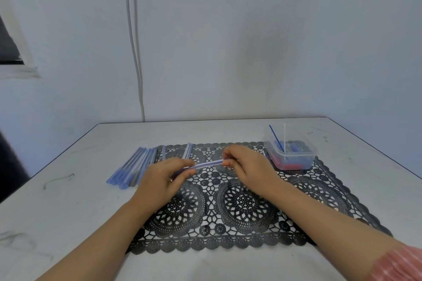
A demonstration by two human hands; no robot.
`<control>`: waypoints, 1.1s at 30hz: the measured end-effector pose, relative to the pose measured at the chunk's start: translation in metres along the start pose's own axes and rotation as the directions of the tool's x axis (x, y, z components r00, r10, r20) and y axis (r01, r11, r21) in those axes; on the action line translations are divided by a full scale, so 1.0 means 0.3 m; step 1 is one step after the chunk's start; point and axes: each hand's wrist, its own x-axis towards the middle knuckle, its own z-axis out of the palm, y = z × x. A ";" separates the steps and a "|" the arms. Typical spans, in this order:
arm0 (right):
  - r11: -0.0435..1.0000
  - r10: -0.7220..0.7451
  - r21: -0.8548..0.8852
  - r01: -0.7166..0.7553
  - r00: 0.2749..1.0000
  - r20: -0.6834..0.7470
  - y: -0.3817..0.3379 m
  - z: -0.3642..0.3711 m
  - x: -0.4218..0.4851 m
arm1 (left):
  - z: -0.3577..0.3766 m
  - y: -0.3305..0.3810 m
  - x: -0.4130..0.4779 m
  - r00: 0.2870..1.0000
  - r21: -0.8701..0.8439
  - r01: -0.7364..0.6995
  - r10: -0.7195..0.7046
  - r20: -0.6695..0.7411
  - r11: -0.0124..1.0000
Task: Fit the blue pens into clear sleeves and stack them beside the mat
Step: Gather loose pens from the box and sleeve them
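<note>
A blue pen in a clear sleeve (pixel 206 164) is held above the black lace mat (pixel 239 207). My left hand (pixel 163 178) grips its near end, fingers curled round it. My right hand (pixel 246 164) pinches the far end between thumb and fingertips. Several sleeved blue pens (pixel 133 167) lie side by side on the table just left of the mat. A couple more clear sleeves or pens (pixel 187 150) lie on the mat's far left part.
A clear plastic tub (pixel 290 155) on the mat's far right corner holds red and blue parts, with a thin blue refill and a white one sticking up. The white table (pixel 68 223) meets a wall behind.
</note>
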 end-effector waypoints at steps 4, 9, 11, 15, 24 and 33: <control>1.000 -0.010 -0.003 0.010 0.999 -0.038 -0.005 0.006 0.001 | -0.001 0.008 0.002 1.000 0.022 -0.023 0.023 -0.021 1.000; 0.998 -0.010 -0.057 0.008 0.999 -0.035 0.001 0.014 0.004 | 0.001 0.014 0.007 0.998 0.062 -0.052 0.053 -0.021 0.997; 0.997 -0.004 -0.079 0.002 1.000 -0.019 -0.004 0.015 0.001 | 0.001 0.017 0.007 0.998 0.088 -0.059 0.061 -0.019 0.994; 0.991 0.127 -0.049 -0.122 0.985 0.119 -0.020 0.004 0.007 | -0.005 0.017 0.007 0.998 0.137 -0.069 0.068 0.013 0.988; 0.970 0.243 -0.087 -0.227 0.905 0.350 -0.024 0.042 -0.016 | -0.007 -0.003 0.003 0.958 0.056 0.282 -0.278 -0.073 0.958; 0.975 0.195 -0.193 -0.113 0.855 0.480 -0.019 0.061 -0.026 | -0.015 -0.036 0.013 0.868 0.207 0.496 -0.482 -0.117 0.843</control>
